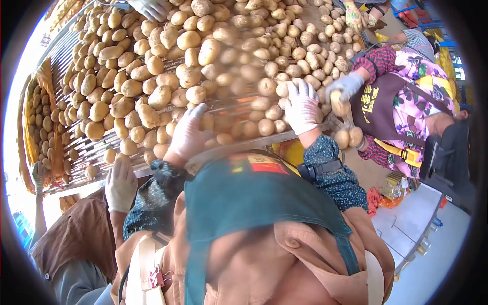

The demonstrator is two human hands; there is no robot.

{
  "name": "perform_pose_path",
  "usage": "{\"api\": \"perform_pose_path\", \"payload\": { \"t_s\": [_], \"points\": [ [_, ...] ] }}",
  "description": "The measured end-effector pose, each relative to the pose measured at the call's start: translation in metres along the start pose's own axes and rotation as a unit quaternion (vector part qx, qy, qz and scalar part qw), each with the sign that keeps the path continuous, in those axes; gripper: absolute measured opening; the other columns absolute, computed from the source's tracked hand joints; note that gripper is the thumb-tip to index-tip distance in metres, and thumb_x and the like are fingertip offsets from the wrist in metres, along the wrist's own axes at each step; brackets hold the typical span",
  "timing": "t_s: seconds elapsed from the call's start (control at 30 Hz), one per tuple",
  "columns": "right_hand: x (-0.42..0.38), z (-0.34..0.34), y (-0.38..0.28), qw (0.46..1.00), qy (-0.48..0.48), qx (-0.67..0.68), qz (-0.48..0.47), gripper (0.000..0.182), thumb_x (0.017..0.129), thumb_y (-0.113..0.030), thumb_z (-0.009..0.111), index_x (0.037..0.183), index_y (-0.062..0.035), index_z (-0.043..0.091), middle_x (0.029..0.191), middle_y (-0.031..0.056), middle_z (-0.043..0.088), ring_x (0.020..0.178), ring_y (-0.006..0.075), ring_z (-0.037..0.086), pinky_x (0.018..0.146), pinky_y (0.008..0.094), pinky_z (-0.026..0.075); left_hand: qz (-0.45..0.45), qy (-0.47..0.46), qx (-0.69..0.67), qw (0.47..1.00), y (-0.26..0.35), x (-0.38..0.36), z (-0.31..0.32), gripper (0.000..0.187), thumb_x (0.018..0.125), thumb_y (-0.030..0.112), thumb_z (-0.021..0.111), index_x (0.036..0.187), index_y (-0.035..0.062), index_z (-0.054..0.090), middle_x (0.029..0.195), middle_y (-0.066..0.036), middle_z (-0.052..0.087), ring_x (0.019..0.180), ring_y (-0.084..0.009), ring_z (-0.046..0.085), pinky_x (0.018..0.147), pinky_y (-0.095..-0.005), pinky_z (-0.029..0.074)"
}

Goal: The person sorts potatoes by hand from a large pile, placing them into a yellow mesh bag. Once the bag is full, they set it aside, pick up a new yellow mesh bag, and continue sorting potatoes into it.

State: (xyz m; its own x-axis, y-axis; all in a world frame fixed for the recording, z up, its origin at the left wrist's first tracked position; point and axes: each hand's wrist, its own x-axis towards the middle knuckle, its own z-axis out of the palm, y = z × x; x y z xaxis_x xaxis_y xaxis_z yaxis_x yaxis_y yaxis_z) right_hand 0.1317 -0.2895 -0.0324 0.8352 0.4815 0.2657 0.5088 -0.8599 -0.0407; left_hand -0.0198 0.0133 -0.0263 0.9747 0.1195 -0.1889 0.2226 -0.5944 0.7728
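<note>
Potatoes (155,65) on a barred sorting bed, viewed from the wearer's head. The tubers, tan and of mixed sizes, cover most of the bed (264,141) in front of the wearer; dark parallel bars show between them, most clearly toward the left. A blurred patch softens the tubers near the centre of the view.

The wearer's left hand (189,133), in a whitish glove, lies over the near edge, open, with the fingers extended and the thumb apart; nothing is seen in its grasp, and potatoes lie just beside its fingertips. The right hand (302,108), similarly gloved, is open and palm down, its fingers spread and reaching among potatoes near the bed's right part; whether its fingertips touch one cannot be told. The sleeves are dark and speckled, and a teal apron (254,195) covers the wearer's chest.

At right, a co-worker in a floral garment (401,112) and dark apron has a grey-gloved hand (348,85) on a potato. At lower left, another person's gloved hand (121,187) extends upward to the near edge, beside a brown garment (76,234). A further gloved hand (150,7) appears at the top.
</note>
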Motion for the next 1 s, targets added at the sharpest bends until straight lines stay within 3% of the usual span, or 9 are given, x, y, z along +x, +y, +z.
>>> {"api": "perform_pose_path", "payload": {
  "t_s": [0.1, 0.17, 0.3, 0.5, 0.6, 0.67, 0.77, 0.97, 1.0],
  "points": [
    [-0.001, -0.003, -0.008, 0.996, 0.055, 0.045, -0.052, 0.041, 0.08, -0.014, 0.066, 0.12, -0.0082, 0.06, 0.122, 0.014, 0.057, 0.114, 0.0371, 0.053, 0.096, 0.0506, 0.044, -0.161, 0.011, -0.45, 0.878, -0.008, 0.0, -0.019, 0.08, 0.074, 0.012, 0.078, 0.145, -0.0043, 0.045, 0.128, -0.014, 0.061, 0.112, -0.0224, 0.061, 0.095, -0.0335, 0.052],
    [-0.01, 0.008, -0.014, 0.979, 0.03, 0.166, -0.119, 0.045, 0.083, -0.008, 0.064, 0.127, -0.0042, 0.058, 0.122, 0.019, 0.061, 0.107, 0.0391, 0.059, 0.094, 0.0483, 0.05, -0.12, -0.023, -0.569, 0.813, 0.001, 0.003, -0.038, 0.085, 0.075, 0.018, 0.079, 0.147, -0.0062, 0.041, 0.13, -0.014, 0.059, 0.114, -0.0229, 0.061, 0.095, -0.0335, 0.052],
    [-0.004, 0.024, -0.01, 0.975, -0.05, 0.2, -0.078, 0.041, 0.085, -0.01, 0.064, 0.125, -0.0041, 0.059, 0.124, 0.0168, 0.063, 0.108, 0.0359, 0.062, 0.093, 0.0455, 0.052, -0.051, -0.024, -0.699, 0.713, -0.004, 0.005, -0.036, 0.072, 0.083, 0.021, 0.073, 0.144, -0.0036, 0.044, 0.126, -0.016, 0.061, 0.114, -0.0254, 0.063, 0.096, -0.0342, 0.053],
    [0.062, 0.061, -0.02, 0.967, -0.243, 0.05, -0.064, 0.025, 0.085, -0.021, 0.066, 0.108, -0.0087, 0.068, 0.107, 0.015, 0.071, 0.1, 0.0336, 0.068, 0.083, 0.0463, 0.056, -0.148, -0.05, -0.793, 0.589, 0.018, 0.018, -0.019, 0.051, 0.094, 0.039, 0.064, 0.126, -0.0012, 0.06, 0.115, -0.018, 0.067, 0.103, -0.0305, 0.067, 0.09, -0.0406, 0.056],
    [0.094, 0.051, -0.033, 0.921, -0.388, 0.013, -0.035, 0.025, 0.087, -0.027, 0.066, 0.105, -0.0094, 0.068, 0.102, 0.0145, 0.073, 0.094, 0.0334, 0.071, 0.082, 0.0463, 0.056, -0.223, -0.098, -0.722, 0.648, 0.008, 0.038, 0.014, 0.044, 0.096, 0.043, 0.065, 0.104, -0.0004, 0.067, 0.103, -0.017, 0.07, 0.098, -0.0282, 0.068, 0.081, -0.0459, 0.06],
    [0.088, 0.053, -0.019, 0.93, -0.361, 0.059, -0.04, 0.033, 0.085, -0.03, 0.068, 0.11, -0.0087, 0.068, 0.104, 0.0147, 0.073, 0.095, 0.0336, 0.071, 0.082, 0.0465, 0.056, -0.241, -0.134, -0.733, 0.622, 0.017, 0.04, 0.017, 0.038, 0.098, 0.034, 0.066, 0.103, -0.0035, 0.066, 0.097, -0.015, 0.07, 0.092, -0.0242, 0.069, 0.08, -0.0339, 0.06],
    [0.082, 0.048, -0.013, 0.945, -0.292, 0.147, 0.006, 0.046, 0.083, -0.034, 0.075, 0.119, -0.0066, 0.066, 0.105, 0.0153, 0.073, 0.096, 0.0325, 0.071, 0.082, 0.0448, 0.057, -0.259, -0.147, -0.738, 0.606, 0.024, 0.046, 0.027, 0.033, 0.099, 0.031, 0.065, 0.105, -0.0012, 0.067, 0.098, -0.014, 0.071, 0.094, -0.0233, 0.07, 0.084, -0.0346, 0.06],
    [0.05, -0.006, -0.057, 0.762, -0.347, 0.522, 0.164, 0.069, 0.08, -0.035, 0.085, 0.133, 0.0014, 0.058, 0.114, 0.022, 0.07, 0.101, 0.0285, 0.069, 0.087, 0.0381, 0.056, -0.18, -0.131, -0.665, 0.713, 0.029, 0.051, 0.036, 0.062, 0.101, 0.032, 0.063, 0.152, 0.0064, 0.039, 0.134, -0.011, 0.059, 0.115, -0.0203, 0.06, 0.095, -0.0341, 0.053],
    [0.042, -0.007, -0.062, 0.856, -0.263, 0.442, 0.044, 0.071, 0.08, -0.036, 0.085, 0.134, 0.0017, 0.057, 0.116, 0.0221, 0.069, 0.101, 0.0286, 0.068, 0.087, 0.0384, 0.055, -0.165, -0.162, -0.671, 0.705, 0.033, 0.052, 0.031, 0.059, 0.101, 0.03, 0.063, 0.15, 0.0063, 0.041, 0.138, -0.009, 0.057, 0.122, -0.0192, 0.054, 0.102, -0.0338, 0.046]
  ]
}}
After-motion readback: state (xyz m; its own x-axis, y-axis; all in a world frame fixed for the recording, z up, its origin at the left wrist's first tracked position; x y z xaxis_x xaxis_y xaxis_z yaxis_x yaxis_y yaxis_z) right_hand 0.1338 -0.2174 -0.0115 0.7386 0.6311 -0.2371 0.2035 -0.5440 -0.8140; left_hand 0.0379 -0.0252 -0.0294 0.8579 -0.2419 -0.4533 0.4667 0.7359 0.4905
